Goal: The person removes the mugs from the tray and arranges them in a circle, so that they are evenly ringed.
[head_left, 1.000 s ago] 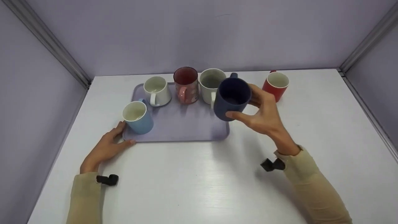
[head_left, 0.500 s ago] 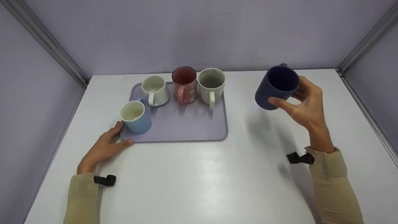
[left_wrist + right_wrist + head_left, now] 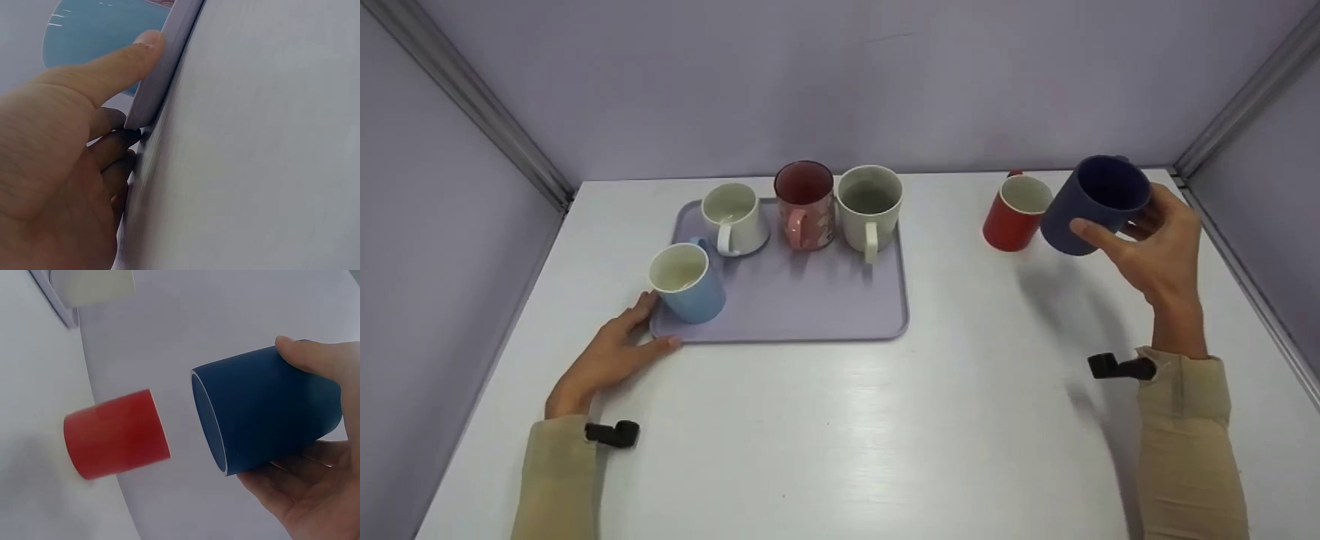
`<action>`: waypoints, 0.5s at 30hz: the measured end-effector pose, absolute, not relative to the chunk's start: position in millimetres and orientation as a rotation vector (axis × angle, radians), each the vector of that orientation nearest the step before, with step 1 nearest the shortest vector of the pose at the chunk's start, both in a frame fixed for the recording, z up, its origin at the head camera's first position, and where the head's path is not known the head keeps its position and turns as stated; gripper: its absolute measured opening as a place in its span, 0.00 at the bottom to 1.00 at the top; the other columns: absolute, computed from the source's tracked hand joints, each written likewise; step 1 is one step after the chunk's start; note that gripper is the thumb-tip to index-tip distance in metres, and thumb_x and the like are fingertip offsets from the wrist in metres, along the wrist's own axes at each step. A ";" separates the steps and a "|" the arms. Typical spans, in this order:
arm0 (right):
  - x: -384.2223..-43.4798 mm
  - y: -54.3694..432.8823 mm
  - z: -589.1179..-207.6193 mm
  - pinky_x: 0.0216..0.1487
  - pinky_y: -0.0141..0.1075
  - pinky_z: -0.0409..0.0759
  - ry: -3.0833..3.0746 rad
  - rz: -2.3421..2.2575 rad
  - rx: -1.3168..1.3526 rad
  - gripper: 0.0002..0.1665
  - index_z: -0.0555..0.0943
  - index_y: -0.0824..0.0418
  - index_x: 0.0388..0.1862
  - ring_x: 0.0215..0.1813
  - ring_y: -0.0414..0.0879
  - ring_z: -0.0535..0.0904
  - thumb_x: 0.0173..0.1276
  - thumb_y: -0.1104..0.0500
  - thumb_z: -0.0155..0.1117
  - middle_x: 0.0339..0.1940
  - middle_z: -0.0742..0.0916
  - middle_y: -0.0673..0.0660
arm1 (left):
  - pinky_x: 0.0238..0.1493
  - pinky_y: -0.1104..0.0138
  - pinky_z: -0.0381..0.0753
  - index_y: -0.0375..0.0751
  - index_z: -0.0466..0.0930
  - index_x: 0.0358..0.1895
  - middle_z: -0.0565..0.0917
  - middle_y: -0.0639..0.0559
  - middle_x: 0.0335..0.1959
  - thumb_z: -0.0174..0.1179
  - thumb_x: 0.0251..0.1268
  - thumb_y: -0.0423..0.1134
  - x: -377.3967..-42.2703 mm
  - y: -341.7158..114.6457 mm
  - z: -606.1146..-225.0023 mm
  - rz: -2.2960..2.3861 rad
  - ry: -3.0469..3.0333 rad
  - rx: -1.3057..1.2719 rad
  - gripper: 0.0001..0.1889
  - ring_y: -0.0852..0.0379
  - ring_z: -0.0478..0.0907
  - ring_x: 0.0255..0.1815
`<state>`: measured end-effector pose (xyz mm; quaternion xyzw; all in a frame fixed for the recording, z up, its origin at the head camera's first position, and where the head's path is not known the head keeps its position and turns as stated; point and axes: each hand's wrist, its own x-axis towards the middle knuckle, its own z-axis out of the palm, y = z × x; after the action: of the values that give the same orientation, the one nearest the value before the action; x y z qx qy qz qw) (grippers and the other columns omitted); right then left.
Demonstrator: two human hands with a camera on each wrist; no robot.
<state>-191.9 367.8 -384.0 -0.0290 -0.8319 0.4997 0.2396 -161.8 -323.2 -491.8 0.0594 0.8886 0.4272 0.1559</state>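
My right hand (image 3: 1166, 251) holds a dark blue mug (image 3: 1076, 217) by its sides, tilted and raised above the table at the right. Its bare underside shows in the right wrist view, where the thumb (image 3: 309, 355) lies along one side. Just left of it a red mug (image 3: 1008, 223) with a white inside stands on the table. At the lilac tray (image 3: 810, 309), my left hand (image 3: 611, 358) grips the near left corner, thumb (image 3: 126, 64) on the rim and fingers curled at the edge. Beside that hand a light blue mug (image 3: 699, 294) stands on the tray.
Along the tray's back stand a white mug (image 3: 746, 229), a pink mug (image 3: 816, 225) and a larger off-white mug (image 3: 859, 225). A pale wall (image 3: 840, 82) closes off the white table (image 3: 840, 435) behind, with side walls left and right.
My right hand has carried the dark blue mug from over the tray's right side to the far right, past the red mug. The left hand and tray have hardly moved.
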 end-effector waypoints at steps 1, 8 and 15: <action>-192.8 371.5 -386.0 0.50 0.20 0.84 -2.281 1.365 -0.108 0.37 0.85 0.60 0.65 0.49 0.36 0.87 0.54 0.63 0.87 0.47 0.89 0.43 | 0.87 0.37 0.39 0.40 0.44 0.88 0.40 0.37 0.89 0.70 0.73 0.57 -162.1 -323.3 -492.3 1.227 2.544 0.175 0.54 0.35 0.36 0.90; -202.9 389.6 -404.9 0.49 0.20 0.83 -2.314 1.369 -0.246 0.37 0.84 0.60 0.65 0.47 0.35 0.85 0.55 0.61 0.86 0.44 0.87 0.40 | 0.87 0.37 0.38 0.40 0.45 0.88 0.41 0.37 0.89 0.70 0.73 0.54 -162.1 -322.5 -490.9 1.257 2.539 0.198 0.53 0.35 0.36 0.90; -211.5 397.2 -426.3 0.52 0.22 0.79 -2.441 1.315 -0.324 0.41 0.80 0.64 0.69 0.49 0.33 0.80 0.58 0.54 0.86 0.46 0.84 0.39 | 0.88 0.38 0.37 0.38 0.45 0.88 0.41 0.37 0.89 0.71 0.72 0.55 -162.3 -322.9 -491.7 1.261 2.530 0.186 0.54 0.37 0.35 0.91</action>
<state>-211.5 397.2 -426.3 -0.1141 -0.8610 0.4640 0.1742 -162.3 -322.9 -491.7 0.0647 0.8824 0.4399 0.1538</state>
